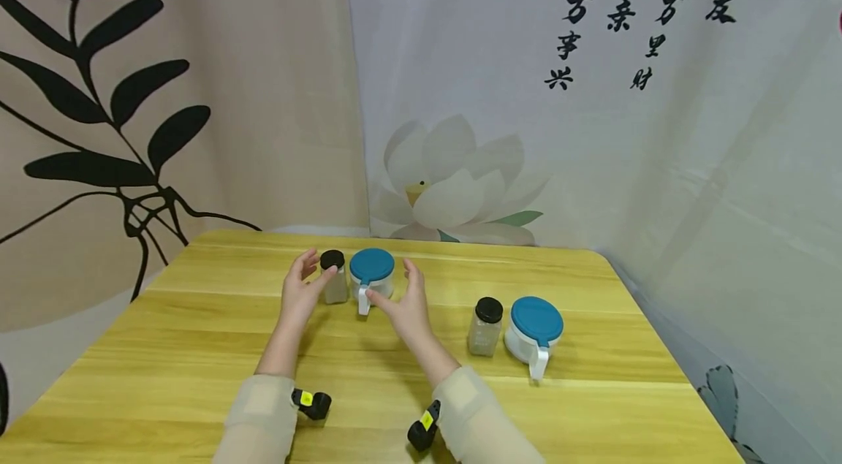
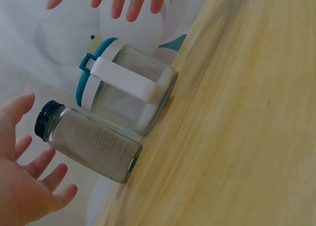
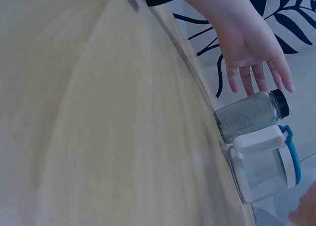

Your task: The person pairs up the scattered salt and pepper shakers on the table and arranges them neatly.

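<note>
A square-sided glass jar with a black lid point(image 1: 335, 288) and a clear jar with a blue lid and white handle point(image 1: 372, 267) stand side by side at the table's back. My left hand point(image 1: 302, 292) is just left of the black-lidded jar, fingers spread and thumb apart from them. To the right of the blue-lidded jar is my right hand point(image 1: 406, 307), its thumb reaching toward the white handle. In the left wrist view, gaps show between the left hand point(image 2: 27, 171) and the black lid, and between the right fingertips point(image 2: 118, 9) and the blue-lidded jar. Neither hand holds anything.
A second black-lidded jar point(image 1: 485, 329) and a second blue-lidded jar point(image 1: 534, 325) stand together on the right side of the wooden table point(image 1: 355, 376). Behind the table hangs a printed cloth point(image 1: 460, 47) with a lotus and writing. Black wrist cameras point(image 1: 424, 426) sit on both sleeves.
</note>
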A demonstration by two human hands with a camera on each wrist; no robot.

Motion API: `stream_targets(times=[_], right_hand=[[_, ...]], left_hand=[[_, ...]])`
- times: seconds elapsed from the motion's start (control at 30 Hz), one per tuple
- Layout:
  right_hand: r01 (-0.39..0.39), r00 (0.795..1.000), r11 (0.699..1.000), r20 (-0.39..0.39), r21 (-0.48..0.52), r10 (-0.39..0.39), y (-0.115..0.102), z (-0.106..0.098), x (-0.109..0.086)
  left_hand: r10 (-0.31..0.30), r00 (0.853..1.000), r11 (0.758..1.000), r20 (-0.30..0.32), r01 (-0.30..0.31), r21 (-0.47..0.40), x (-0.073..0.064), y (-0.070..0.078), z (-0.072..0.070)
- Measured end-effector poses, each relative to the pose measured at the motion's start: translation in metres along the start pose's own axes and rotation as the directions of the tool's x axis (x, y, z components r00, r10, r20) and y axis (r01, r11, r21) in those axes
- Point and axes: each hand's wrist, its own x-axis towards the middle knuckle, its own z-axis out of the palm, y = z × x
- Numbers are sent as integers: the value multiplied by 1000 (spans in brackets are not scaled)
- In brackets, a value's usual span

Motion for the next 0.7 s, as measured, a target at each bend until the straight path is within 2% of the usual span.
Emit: stream_targets(times=[0.47,0.7], right_hand=[[-59,997,998,49,-31,60,9,1,14],[-91,993,995,70,-38,94,14,4,23]], left_hand=[[-4,1000,1000,23,4,30,7,-7,4],[-32,995,997,89,25,73,10,-12,5]])
